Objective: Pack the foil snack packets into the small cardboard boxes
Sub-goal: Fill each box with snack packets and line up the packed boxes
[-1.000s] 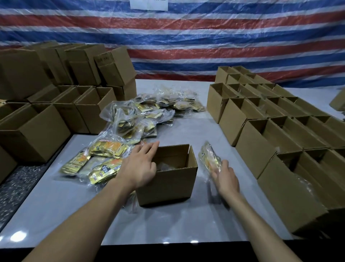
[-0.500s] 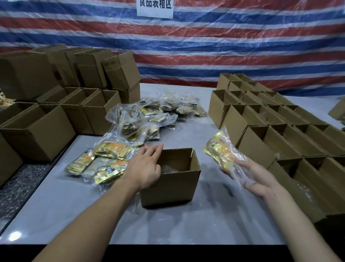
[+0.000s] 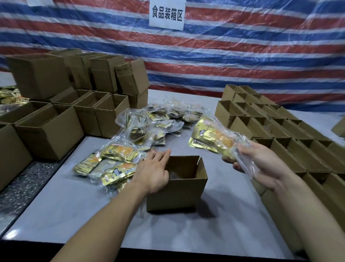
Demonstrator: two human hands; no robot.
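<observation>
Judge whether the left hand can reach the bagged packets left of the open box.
Probably yes: the left hand rests on the open box at its left rim, and the bagged packets lie right beside it, nothing between.

On my feed, the back of the scene is a plastic tarp (image 3: 242, 46) striped in red, blue and white, hanging in loose wrinkles. A white paper sign (image 3: 166, 15) with black Chinese characters is fixed high on it, near the middle. The corner of a second white sheet (image 3: 40, 2) shows at the top edge, further left. The counter (image 3: 186, 230) is pale grey and glossy, with a dark front edge (image 3: 168, 256). Along its left side I see a dark speckled surface (image 3: 24, 188).
</observation>
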